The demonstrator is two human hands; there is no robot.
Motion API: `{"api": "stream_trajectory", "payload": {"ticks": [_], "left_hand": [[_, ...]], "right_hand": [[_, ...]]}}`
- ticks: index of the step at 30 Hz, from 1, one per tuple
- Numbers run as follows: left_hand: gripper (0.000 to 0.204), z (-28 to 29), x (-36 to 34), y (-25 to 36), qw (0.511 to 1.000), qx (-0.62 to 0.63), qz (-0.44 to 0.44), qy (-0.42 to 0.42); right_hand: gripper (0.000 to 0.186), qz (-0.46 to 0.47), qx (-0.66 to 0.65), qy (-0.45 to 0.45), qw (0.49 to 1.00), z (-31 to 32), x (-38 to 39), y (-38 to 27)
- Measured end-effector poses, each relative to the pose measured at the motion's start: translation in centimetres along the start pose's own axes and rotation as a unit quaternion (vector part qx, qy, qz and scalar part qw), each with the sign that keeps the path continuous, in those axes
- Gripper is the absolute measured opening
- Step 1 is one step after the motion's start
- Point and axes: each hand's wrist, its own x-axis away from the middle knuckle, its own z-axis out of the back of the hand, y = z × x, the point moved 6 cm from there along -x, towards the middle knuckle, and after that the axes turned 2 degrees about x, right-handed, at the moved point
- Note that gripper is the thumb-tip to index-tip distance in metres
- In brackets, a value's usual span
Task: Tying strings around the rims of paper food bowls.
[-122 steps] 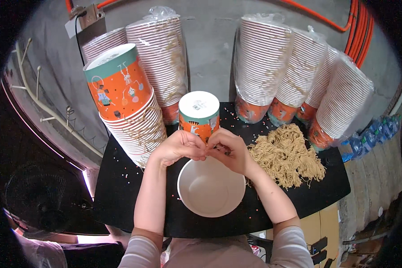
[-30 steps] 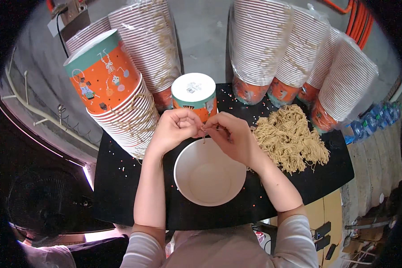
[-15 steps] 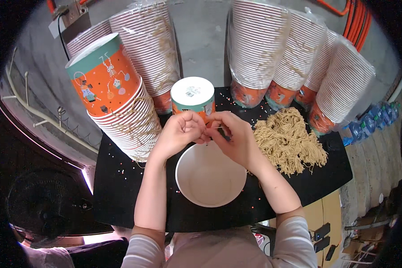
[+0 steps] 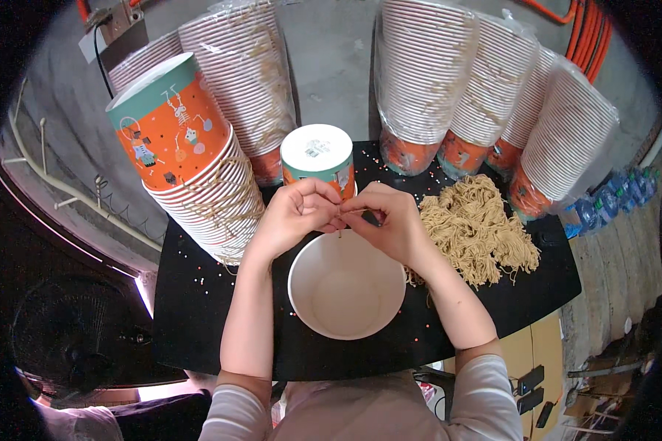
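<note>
A white-lined paper bucket point(image 4: 345, 294) stands mouth up on the black table in front of me. Above its far rim, my left hand point(image 4: 301, 213) and my right hand point(image 4: 386, 220) meet fingertip to fingertip, both closed in a pinch. Between them runs a thin tan cord point(image 4: 365, 212), mostly hidden by the fingers; a short bit hangs down inside the rim. Just beyond my hands sits an upside-down orange and green bucket point(image 4: 316, 149) with a white base. To the right of my right hand lies a loose heap of tan cords point(image 4: 481, 231).
At left leans a tall stack of nested buckets point(image 4: 206, 198) with cords hanging along it. Plastic-wrapped bucket stacks point(image 4: 426, 73) line the back by the wall. Small paper dots are scattered over the black table point(image 4: 198, 316). A dark fan point(image 4: 70, 334) stands at lower left.
My fingers have shifted slightly at the cord, with the left fingers now more curled towards the right ones. The bucket stays in place.
</note>
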Motion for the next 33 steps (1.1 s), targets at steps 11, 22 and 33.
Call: {"api": "stream_trajectory", "payload": {"ticks": [11,22,33], "left_hand": [[0.048,0.1,-0.1,-0.3,0.998,0.064,0.002,-0.004],[0.042,0.4,-0.5,-1.1,0.999,0.000,0.030,-0.013],[0.044,0.3,-0.3,-0.7,1.000,-0.002,0.017,-0.005]], "right_hand": [[0.027,0.047,0.029,-0.042,0.998,-0.2,-0.1,-0.4],[0.018,0.011,0.002,-0.046,0.999,-0.1,0.0,0.1],[0.020,0.010,-0.026,-0.042,0.999,-0.2,-0.1,0.3]]}}
